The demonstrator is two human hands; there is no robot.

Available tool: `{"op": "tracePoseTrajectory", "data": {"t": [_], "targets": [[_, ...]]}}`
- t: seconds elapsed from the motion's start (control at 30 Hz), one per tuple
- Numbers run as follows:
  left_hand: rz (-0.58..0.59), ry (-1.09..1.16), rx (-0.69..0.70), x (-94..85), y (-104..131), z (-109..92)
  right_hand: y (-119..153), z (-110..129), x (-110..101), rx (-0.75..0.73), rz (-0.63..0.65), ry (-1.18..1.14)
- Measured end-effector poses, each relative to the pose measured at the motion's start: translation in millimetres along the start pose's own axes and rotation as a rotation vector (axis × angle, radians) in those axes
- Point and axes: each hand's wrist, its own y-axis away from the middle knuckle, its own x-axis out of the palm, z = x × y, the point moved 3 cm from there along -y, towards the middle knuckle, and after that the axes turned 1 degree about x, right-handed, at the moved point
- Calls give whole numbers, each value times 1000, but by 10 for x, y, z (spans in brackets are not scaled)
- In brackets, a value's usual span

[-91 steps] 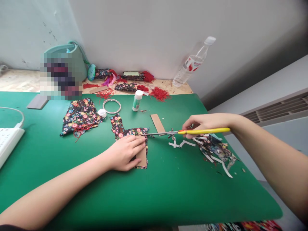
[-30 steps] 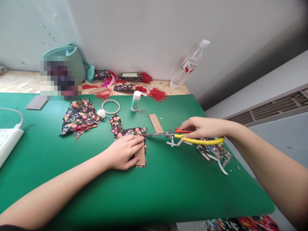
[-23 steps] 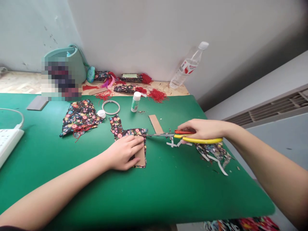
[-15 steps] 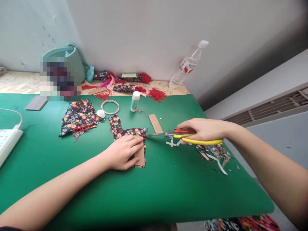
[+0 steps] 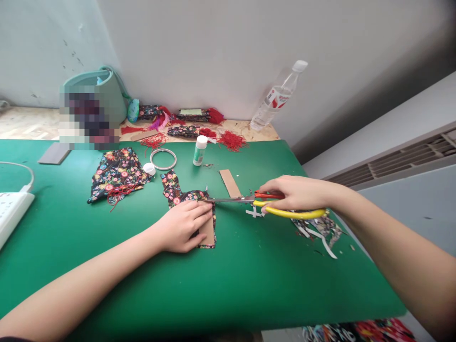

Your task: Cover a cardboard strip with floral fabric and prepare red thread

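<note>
My left hand [image 5: 187, 225] lies flat with its fingers spread, pressing a tan cardboard strip [image 5: 207, 232] onto a black floral cloth [image 5: 173, 187]. A narrow border of the cloth shows beyond the strip's right and near edges. My right hand [image 5: 295, 191] is closed round the red and yellow handles of a pair of scissors [image 5: 233, 200]. Their blades reach left into the cloth just past the strip's far end, close to my left fingertips. The blade tips are hidden among the cloth, which bunches up above them.
Behind the cloth are a glue stick [image 5: 200, 151], its white cap [image 5: 148, 168], a ring of tape [image 5: 163, 159] and another cardboard strip [image 5: 231, 183]. Floral fabric [image 5: 117, 175] lies left, scraps [image 5: 317, 225] right. A bottle [image 5: 276, 97] leans on the wall; a power strip [image 5: 14, 213] sits far left.
My right hand and the scissors have moved slightly left, the blades going further into the cloth. The cloth's pointed right end has pulled back and bunched up. My left hand has stayed in place.
</note>
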Motion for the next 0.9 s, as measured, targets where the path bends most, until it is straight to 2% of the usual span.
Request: {"op": "tracePoseTrajectory", "data": {"t": [0.27,0.53,0.9], "targets": [[8,-35,-19,-8,15,-10,54,77,37,8,-10,36],[17,-47,-21,-5,14,-16,14,9,133,-2,-20,47],[11,-39,-21,-5,17,-10,-25,56,130,3,-27,53]]}}
